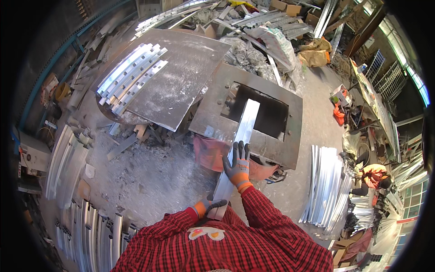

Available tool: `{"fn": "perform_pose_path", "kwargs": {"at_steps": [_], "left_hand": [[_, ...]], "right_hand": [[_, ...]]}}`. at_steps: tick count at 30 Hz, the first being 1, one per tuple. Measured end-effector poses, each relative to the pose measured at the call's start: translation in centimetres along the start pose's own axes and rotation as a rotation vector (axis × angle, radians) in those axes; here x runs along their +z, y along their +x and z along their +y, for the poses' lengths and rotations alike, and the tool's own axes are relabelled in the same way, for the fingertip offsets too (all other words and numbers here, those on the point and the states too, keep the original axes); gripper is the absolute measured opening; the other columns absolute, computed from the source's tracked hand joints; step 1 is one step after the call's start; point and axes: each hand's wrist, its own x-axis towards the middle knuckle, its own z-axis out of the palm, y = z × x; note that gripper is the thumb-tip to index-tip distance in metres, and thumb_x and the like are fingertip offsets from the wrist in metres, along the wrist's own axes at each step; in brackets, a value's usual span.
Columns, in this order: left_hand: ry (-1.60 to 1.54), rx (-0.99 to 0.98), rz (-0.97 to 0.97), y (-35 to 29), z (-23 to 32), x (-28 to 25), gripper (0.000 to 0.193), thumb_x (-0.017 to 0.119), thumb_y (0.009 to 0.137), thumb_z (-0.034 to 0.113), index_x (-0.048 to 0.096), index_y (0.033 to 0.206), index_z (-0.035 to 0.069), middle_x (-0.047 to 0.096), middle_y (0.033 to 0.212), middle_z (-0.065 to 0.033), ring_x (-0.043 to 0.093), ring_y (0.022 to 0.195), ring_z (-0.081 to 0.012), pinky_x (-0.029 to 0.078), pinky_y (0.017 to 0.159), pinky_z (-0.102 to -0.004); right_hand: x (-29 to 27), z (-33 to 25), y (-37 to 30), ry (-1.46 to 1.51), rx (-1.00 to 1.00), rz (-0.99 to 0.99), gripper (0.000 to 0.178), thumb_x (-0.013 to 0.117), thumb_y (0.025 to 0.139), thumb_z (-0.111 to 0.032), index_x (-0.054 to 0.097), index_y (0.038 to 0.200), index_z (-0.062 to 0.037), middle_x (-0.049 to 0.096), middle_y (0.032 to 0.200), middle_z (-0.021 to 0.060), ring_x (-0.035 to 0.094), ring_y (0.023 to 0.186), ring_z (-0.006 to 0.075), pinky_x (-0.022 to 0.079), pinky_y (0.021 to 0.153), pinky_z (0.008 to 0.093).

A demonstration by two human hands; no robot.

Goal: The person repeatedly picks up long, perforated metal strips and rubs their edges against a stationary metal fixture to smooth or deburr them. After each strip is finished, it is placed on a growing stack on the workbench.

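Note:
A long silvery metal profile point(247, 122) slants away from my body, its far end over the square opening of a grey steel work table. My right hand point(238, 167), in a grey and orange glove, grips the profile around its middle, fingers laid along the top and thumb at the left edge. Close to my body, my gloved left hand point(210, 205) holds the profile near its near end from the left side. The steel table's frame point(213, 102) surrounds the dark opening, and reddish sheeting point(210, 152) hangs below its near edge.
Several cut profiles point(131, 77) lie on a steel plate point(181, 68) at the left. A stack of long profiles point(322, 186) rests at the right, with a crouching person point(374, 177) beyond. More profiles point(93, 231) are at the lower left. Scrap and plastic sheeting point(247, 56) lie behind the table.

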Motion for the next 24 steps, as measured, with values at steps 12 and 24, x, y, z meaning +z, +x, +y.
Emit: {"fn": "perform_pose_path", "kwargs": {"at_steps": [12,24], "left_hand": [[0.466,0.127,0.234,2.1,7.8,-0.2,0.071,0.066,0.091,0.057,0.053,0.133,0.001,0.071,0.115,-0.0166,0.070,0.105,-0.0251,0.056,0.085,-0.0386],[0.217,0.150,0.170,6.7,5.7,-0.1,0.080,0.082,0.079,0.050,0.052,0.133,0.000,0.069,0.113,-0.0152,0.065,0.105,-0.0210,0.052,0.090,-0.0345]], "right_hand": [[3.2,2.9,-4.1,1.450,0.829,-0.073,0.050,0.068,0.094,-0.044,0.060,0.128,-0.0081,0.069,0.106,0.0045,0.067,0.090,0.0172,0.057,0.076,0.0299],[3.7,4.6,-2.3,0.831,0.573,0.158,0.042,0.061,0.101,-0.037,0.054,0.122,-0.0014,0.065,0.102,0.0088,0.059,0.089,0.0178,0.050,0.077,0.0322]]}}
